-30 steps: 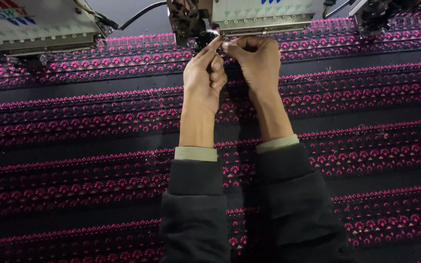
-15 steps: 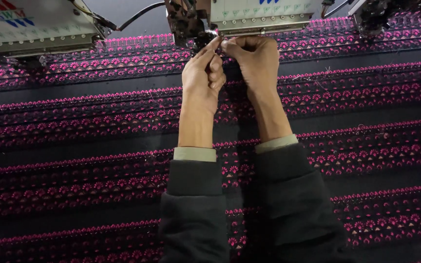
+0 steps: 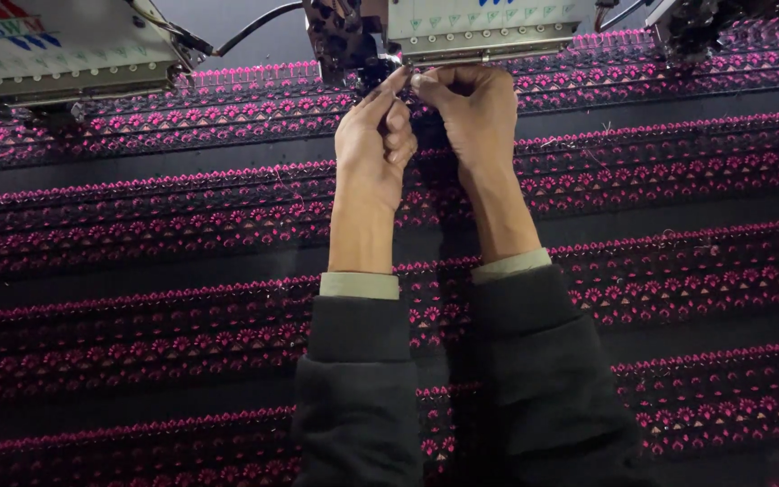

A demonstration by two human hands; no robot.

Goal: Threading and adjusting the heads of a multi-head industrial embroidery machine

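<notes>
Both my hands reach up to the needle area of an embroidery machine head [image 3: 462,27] at the top centre. My left hand [image 3: 373,140] has its index finger stretched up to the dark needle assembly [image 3: 358,45], the other fingers curled. My right hand [image 3: 466,113] pinches its thumb and fingertips together just under the head; a thread between them is too fine to make out. The fingertips of both hands nearly touch. Under them lies black fabric [image 3: 137,271] with rows of pink embroidered motifs.
Another white machine head [image 3: 56,45] stands at the top left and a third [image 3: 723,18] at the top right. A black cable [image 3: 254,27] runs between the heads. The embroidered fabric stretches across the whole view.
</notes>
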